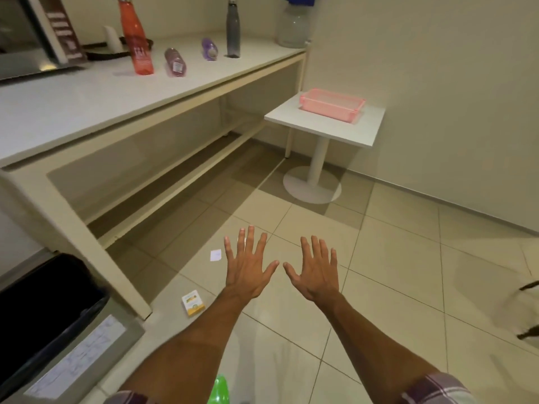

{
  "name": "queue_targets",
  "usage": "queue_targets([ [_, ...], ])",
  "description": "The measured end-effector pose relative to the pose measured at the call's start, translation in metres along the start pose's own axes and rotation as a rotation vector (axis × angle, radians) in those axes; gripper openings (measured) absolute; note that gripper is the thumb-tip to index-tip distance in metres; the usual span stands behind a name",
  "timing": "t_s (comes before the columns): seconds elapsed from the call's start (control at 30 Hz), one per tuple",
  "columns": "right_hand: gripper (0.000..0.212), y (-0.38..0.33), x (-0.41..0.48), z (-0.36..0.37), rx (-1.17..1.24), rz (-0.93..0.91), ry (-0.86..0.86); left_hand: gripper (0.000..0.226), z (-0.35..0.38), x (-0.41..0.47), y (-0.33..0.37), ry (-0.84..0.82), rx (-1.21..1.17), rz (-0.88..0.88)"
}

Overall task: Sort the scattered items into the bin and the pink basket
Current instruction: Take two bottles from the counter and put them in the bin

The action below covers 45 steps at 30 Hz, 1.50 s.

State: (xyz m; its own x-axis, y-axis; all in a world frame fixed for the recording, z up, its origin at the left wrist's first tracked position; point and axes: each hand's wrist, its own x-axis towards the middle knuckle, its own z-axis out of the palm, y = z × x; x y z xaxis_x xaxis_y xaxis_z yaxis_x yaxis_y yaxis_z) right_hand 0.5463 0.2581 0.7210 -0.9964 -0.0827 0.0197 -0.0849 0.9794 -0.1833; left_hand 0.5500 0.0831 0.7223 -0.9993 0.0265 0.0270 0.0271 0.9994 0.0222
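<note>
My left hand [248,266] and my right hand [316,271] are held out flat over the tiled floor, fingers spread, holding nothing. A pink basket [332,107] sits on a small white side table [350,129] at the right. A bin [43,322] with a black liner stands at the lower left. On the floor lie a small yellow and white box [193,303], left of my left forearm, and a white paper scrap [215,254]. On the counter [73,109] an orange bottle [137,36] and a grey bottle [233,29] stand, and two purple bottles [175,62] [209,49] lie down.
A green object [219,389] shows at the bottom edge between my arms. A microwave [26,33] sits at the counter's far left, a large clear water jug [293,27] at its right end. A bag [529,313] pokes in at the right edge.
</note>
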Motion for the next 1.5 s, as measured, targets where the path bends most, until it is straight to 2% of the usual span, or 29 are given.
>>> queue_targets([
  [0.33, 0.083, 0.044, 0.165, -0.002, -0.009, 0.008, 0.047, 0.083, 0.018, 0.171, 0.020, 0.009, -0.002, 0.018],
  [0.83, 0.086, 0.053, 0.457, -0.027, 0.004, -0.063, 0.081, 0.082, -0.012, 0.449, 0.006, 0.083, 0.008, -0.039],
  [1.23, 0.085, 0.072, 0.711, -0.052, 0.046, -0.290, 0.065, 0.080, -0.033, 0.671, 0.006, 0.149, -0.046, -0.245],
  [1.5, 0.083, 0.039, 0.869, -0.081, 0.104, -0.346, 0.104, 0.078, -0.076, 0.790, -0.048, 0.239, -0.003, -0.375],
])
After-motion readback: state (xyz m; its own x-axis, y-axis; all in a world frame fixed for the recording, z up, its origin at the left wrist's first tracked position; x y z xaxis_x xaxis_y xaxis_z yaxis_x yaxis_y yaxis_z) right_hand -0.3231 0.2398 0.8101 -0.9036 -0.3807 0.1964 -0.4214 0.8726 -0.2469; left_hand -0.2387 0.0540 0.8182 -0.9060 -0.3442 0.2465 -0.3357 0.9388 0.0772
